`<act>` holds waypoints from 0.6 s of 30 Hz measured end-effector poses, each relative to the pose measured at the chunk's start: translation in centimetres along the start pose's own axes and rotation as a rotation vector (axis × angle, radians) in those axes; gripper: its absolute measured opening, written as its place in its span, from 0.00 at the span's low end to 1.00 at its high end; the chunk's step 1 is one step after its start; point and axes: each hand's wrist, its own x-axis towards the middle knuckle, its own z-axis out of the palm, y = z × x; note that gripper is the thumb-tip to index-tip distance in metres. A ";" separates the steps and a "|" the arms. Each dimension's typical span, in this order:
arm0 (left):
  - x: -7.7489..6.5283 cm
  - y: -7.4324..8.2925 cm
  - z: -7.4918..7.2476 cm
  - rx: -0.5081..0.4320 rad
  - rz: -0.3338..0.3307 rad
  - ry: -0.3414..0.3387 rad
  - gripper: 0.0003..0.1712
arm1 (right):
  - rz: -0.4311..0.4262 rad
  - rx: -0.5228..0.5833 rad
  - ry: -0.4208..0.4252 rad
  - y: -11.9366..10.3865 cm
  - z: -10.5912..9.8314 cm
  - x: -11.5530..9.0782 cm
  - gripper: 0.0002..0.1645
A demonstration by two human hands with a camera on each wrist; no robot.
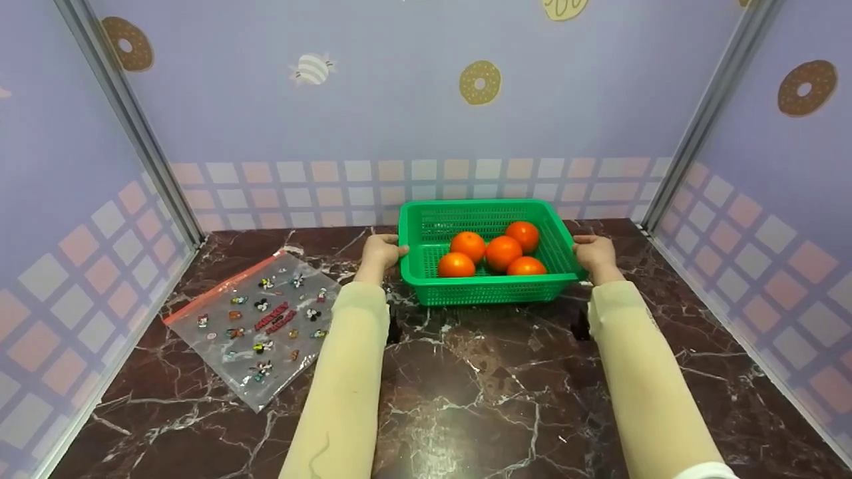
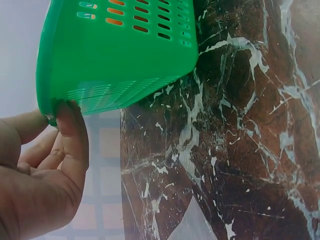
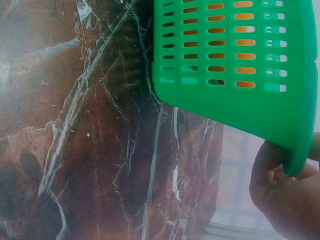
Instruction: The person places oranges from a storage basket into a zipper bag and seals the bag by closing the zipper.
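A green plastic basket (image 1: 492, 291) with slotted walls stands at the back of the table, holding several oranges (image 1: 504, 253). My left hand (image 1: 382, 255) grips its left rim, thumb on top and fingers curled beneath the lip, as the left wrist view shows at the basket's corner (image 2: 75, 60). On the opposite side, my right hand (image 1: 596, 255) pinches the right rim; in the right wrist view its fingers hook under the lip of the basket (image 3: 225, 100). Orange shows through the slots in both wrist views.
A clear zip bag (image 1: 266, 326) with cartoon prints and a red seal strip lies flat on the dark marbled table (image 1: 466, 412), left of the basket. Patterned wall panels (image 1: 399, 100) enclose the table at the back and both sides.
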 end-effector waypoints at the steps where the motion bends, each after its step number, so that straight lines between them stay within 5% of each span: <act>1: 0.0 0.0 0.0 -0.019 -0.004 -0.005 0.29 | 0.006 0.008 -0.006 0.1 -0.1 0.0 0.29; 11: -0.2 -0.9 -0.9 -0.189 -0.054 -0.069 0.32 | 0.074 0.172 -0.137 0.8 -1.0 0.2 0.32; 18: -0.4 -1.9 -1.4 -0.204 -0.069 -0.120 0.35 | 0.064 0.256 -0.231 1.8 -1.5 -0.4 0.35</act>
